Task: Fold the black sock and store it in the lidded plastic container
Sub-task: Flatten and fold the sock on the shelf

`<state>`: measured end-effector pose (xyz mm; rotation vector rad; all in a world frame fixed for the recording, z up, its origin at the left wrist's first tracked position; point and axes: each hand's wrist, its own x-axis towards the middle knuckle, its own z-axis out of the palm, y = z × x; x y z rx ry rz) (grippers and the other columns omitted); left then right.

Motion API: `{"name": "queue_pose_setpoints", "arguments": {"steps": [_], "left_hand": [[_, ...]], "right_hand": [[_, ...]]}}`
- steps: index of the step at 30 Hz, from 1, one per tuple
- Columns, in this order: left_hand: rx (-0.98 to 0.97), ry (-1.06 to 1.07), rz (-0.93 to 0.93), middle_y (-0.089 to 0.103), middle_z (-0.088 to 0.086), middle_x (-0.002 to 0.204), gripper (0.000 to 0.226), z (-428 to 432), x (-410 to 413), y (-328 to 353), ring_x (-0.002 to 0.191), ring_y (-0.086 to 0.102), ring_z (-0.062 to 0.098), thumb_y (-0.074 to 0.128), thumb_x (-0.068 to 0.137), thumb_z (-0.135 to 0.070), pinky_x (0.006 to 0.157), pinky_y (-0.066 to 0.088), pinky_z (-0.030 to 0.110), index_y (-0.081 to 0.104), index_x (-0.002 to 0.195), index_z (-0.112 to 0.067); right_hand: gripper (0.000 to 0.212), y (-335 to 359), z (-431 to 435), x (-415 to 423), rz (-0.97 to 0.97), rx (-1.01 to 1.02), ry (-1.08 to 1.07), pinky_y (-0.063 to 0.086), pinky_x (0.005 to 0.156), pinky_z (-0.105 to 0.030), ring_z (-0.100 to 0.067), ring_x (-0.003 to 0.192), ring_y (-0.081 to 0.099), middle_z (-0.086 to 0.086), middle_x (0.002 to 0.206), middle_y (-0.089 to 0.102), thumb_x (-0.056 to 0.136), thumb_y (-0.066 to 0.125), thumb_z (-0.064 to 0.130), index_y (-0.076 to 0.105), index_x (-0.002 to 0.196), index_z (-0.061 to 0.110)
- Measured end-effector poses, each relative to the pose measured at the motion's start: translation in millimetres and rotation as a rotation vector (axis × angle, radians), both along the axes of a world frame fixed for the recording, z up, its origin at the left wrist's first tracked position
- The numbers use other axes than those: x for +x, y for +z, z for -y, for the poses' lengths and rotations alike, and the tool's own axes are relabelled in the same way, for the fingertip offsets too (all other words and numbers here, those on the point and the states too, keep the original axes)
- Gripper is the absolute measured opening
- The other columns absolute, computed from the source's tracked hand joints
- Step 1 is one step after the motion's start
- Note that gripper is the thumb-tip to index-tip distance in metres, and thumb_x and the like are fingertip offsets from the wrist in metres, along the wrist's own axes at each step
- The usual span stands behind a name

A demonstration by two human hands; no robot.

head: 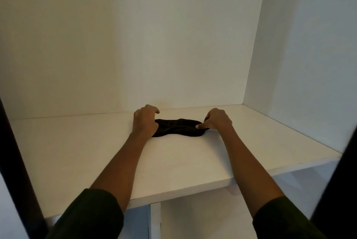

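Head view shows one black sock lying flat across a white shelf, with two hands on it. Left hand grips its nine o'clock end, and right hand pinches its three o'clock end. White walls enclose the shelf at twelve and three o'clock; dark sleeves cover both forearms.

The shelf lies bare around the sock (both hands sit at its ends), open at the front; back wall and right wall close it in.
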<state>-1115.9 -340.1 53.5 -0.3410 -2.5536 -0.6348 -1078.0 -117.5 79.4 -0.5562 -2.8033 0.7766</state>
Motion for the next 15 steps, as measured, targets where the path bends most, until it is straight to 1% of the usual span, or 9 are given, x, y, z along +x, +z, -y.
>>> {"name": "queue_pose_setpoints", "arguments": {"steps": [2,4,6,7,8,10,11,13,15], "left_hand": [[-0.045,-0.098,-0.076,0.047,0.002,0.145,0.044,-10.9,6.5,3.0,0.135,0.042,0.015,0.048,0.093,-0.005,0.12,0.009,0.031,0.048,0.136,-0.015],[-0.126,-0.222,-0.066,0.031,0.0,0.156,0.049,-27.1,16.0,5.9,0.146,0.023,0.011,0.04,0.099,-0.019,0.121,-0.001,0.031,0.032,0.147,-0.015],[-0.244,-0.298,0.03,0.016,0.001,0.161,0.057,-40.5,21.1,2.7,0.15,0.008,0.013,0.034,0.101,-0.032,0.122,-0.003,0.034,0.017,0.152,-0.013],[-0.317,-0.31,0.092,0.009,0.003,0.162,0.061,-44.0,21.5,-0.4,0.15,0.004,0.015,0.031,0.101,-0.036,0.122,-0.002,0.036,0.011,0.153,-0.011],[-0.394,-0.308,0.152,0.005,0.005,0.162,0.063,-45.5,21.0,-3.4,0.15,0.001,0.017,0.027,0.102,-0.04,0.122,-0.001,0.038,0.006,0.153,-0.01],[-0.47,-0.298,0.267,0.0,0.007,0.162,0.066,-44.5,17.2,-9.2,0.15,-0.001,0.019,0.019,0.101,-0.045,0.123,0.001,0.041,0.002,0.153,-0.008],[-0.468,-0.3,0.307,0.0,0.008,0.162,0.066,-43.4,15.7,-10.8,0.15,-0.001,0.019,0.017,0.101,-0.046,0.123,0.002,0.041,0.001,0.153,-0.008],[-0.459,-0.31,0.333,0.0,0.008,0.162,0.067,-42.9,14.7,-11.9,0.15,0.0,0.019,0.016,0.101,-0.047,0.123,0.004,0.039,0.0,0.153,-0.008],[-0.457,-0.311,0.335,0.001,0.009,0.162,0.067,-43.5,15.2,-11.5,0.15,0.0,0.019,0.015,0.1,-0.047,0.123,0.004,0.039,-0.001,0.153,-0.007]], "right_hand": [[0.054,1.6,3.1,6.6,-0.003,0.065,-0.026,0.041,0.074,-0.029,-0.024,0.106,0.06,-0.001,0.102,0.059,0.066,0.08,0.045,0.057,0.101,0.011],[0.049,3.1,5.3,11.4,0.003,0.107,-0.033,0.04,0.074,-0.028,-0.025,0.106,0.06,-0.002,0.096,0.053,0.069,0.077,0.047,0.053,0.095,0.013],[0.046,3.0,6.4,11.3,0.004,0.109,-0.019,0.04,0.071,-0.028,-0.025,0.095,0.06,-0.003,0.092,0.052,0.07,0.077,0.047,0.054,0.085,0.011],[0.045,2.4,6.9,9.9,-0.001,0.089,-0.003,0.041,0.068,-0.028,-0.025,0.086,0.058,-0.005,0.092,0.055,0.069,0.078,0.045,0.05,0.077,0.011],[0.045,1.9,7.2,8.1,-0.006,0.068,0.012,0.042,0.064,-0.027,-0.024,0.081,0.056,-0.008,0.092,0.059,0.068,0.08,0.043,0.048,0.073,0.011],[0.043,2.4,8.8,5.8,-0.024,0.039,0.034,0.046,0.057,-0.026,-0.023,0.075,0.057,-0.012,0.092,0.064,0.065,0.084,0.034,0.052,0.079,0.008],[0.04,3.8,10.3,6.3,-0.04,0.022,0.047,0.049,0.059,-0.029,-0.023,0.073,0.058,-0.012,0.088,0.064,0.065,0.085,0.029,0.056,0.082,0.007],[0.034,6.0,13.4,5.9,-0.08,-0.003,0.074,0.054,0.069,-0.031,-0.022,0.072,0.059,-0.009,0.082,0.061,0.064,0.086,0.017,0.064,0.086,0.003],[0.036,6.6,17.8,5.6,-0.105,0.031,0.096,0.048,0.068,-0.025,-0.019,0.075,0.056,-0.009,0.084,0.059,0.064,0.085,0.01,0.069,0.094,0.0]]}}
